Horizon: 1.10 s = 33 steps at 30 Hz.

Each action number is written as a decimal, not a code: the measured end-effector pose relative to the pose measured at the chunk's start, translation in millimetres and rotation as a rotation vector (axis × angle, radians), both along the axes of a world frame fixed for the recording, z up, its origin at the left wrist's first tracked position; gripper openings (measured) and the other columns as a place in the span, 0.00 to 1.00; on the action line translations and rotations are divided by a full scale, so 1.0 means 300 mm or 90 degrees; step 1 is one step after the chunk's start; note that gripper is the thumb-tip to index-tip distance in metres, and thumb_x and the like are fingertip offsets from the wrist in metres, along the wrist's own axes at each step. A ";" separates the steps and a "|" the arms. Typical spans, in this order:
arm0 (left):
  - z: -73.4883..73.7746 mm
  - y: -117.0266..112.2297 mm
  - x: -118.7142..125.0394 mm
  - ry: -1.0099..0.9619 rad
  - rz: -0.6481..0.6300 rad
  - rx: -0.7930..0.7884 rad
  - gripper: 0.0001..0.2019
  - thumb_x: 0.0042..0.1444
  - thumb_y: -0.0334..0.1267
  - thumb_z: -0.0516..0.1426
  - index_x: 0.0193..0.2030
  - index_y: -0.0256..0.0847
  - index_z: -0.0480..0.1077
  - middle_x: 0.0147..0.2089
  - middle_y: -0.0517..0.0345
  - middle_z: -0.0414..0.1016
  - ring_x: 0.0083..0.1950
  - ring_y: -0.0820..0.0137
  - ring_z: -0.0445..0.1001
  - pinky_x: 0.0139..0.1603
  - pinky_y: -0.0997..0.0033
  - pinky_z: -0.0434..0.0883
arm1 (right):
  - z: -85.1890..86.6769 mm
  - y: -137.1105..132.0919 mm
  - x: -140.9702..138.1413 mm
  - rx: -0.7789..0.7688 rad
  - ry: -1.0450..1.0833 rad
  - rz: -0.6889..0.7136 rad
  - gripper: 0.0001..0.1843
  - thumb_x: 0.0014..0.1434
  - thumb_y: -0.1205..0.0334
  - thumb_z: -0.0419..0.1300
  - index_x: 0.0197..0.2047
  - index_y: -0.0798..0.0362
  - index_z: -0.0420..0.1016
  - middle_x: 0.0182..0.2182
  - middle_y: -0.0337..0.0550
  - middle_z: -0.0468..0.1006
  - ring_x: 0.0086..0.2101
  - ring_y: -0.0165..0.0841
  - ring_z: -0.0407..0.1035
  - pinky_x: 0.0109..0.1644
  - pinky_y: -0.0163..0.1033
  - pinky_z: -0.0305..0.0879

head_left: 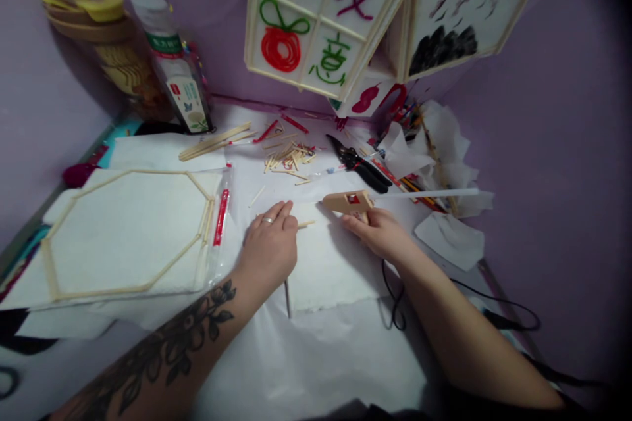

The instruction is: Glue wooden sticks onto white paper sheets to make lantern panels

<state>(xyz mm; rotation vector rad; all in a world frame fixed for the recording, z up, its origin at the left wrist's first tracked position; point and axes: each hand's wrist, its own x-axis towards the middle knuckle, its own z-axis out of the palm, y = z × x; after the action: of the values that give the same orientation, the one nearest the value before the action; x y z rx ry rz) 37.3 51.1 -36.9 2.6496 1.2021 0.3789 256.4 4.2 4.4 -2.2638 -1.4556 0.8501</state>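
My right hand (378,230) is wrapped around the grip of a tan hot glue gun (348,201). A long white glue stick (434,193) juts from its rear, and its nozzle points left toward my left hand (270,240). The left fingers, one with a ring, are pressed together at the top left edge of a white sheet (340,270). Their tips, and whatever they pinch, are hard to make out. Just right of these fingers a short wooden stick (307,224) shows, partly hidden by the hand.
An octagonal wooden-stick frame (143,289) lies on white paper at left. Behind my hands are loose short sticks (291,158) and black-handled pruning shears (363,164). Painted lantern panels (306,20) hang above. A black cord (395,306) loops below my right wrist.
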 end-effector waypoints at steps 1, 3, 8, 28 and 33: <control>0.000 0.001 0.000 0.000 -0.002 -0.001 0.13 0.64 0.27 0.48 0.45 0.33 0.73 0.65 0.44 0.68 0.68 0.55 0.63 0.61 0.50 0.67 | -0.002 -0.002 0.002 0.000 0.001 -0.001 0.19 0.57 0.46 0.55 0.29 0.53 0.75 0.19 0.42 0.70 0.22 0.33 0.63 0.24 0.36 0.53; 0.001 0.001 0.000 -0.001 -0.002 -0.001 0.13 0.64 0.27 0.48 0.45 0.33 0.73 0.65 0.44 0.68 0.68 0.55 0.63 0.62 0.50 0.67 | -0.004 -0.005 0.006 0.003 0.005 -0.003 0.19 0.57 0.46 0.56 0.30 0.53 0.75 0.18 0.41 0.69 0.22 0.33 0.63 0.24 0.36 0.54; 0.002 0.000 0.001 -0.007 0.001 0.006 0.13 0.64 0.27 0.48 0.44 0.34 0.74 0.65 0.45 0.69 0.68 0.55 0.64 0.61 0.49 0.68 | 0.000 -0.007 0.011 -0.002 0.005 -0.002 0.20 0.57 0.46 0.55 0.31 0.54 0.76 0.17 0.40 0.69 0.21 0.32 0.63 0.23 0.36 0.53; 0.000 0.001 0.000 0.006 -0.006 0.013 0.14 0.64 0.27 0.47 0.46 0.33 0.73 0.65 0.43 0.68 0.67 0.54 0.64 0.61 0.48 0.68 | -0.029 -0.036 0.059 0.026 0.024 -0.036 0.20 0.57 0.45 0.57 0.34 0.55 0.78 0.19 0.41 0.71 0.22 0.33 0.65 0.24 0.36 0.58; -0.002 0.001 0.002 0.005 -0.002 0.011 0.14 0.63 0.27 0.47 0.45 0.34 0.74 0.64 0.43 0.69 0.68 0.54 0.64 0.61 0.49 0.68 | -0.029 -0.036 0.060 0.034 0.014 -0.043 0.20 0.57 0.45 0.57 0.35 0.54 0.78 0.21 0.41 0.73 0.23 0.33 0.65 0.25 0.36 0.58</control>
<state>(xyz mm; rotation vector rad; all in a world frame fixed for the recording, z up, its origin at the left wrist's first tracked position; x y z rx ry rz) 37.8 51.3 -37.4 2.6704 1.2026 0.3809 274.6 -6.7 -4.2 -2.2437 -1.3681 0.8047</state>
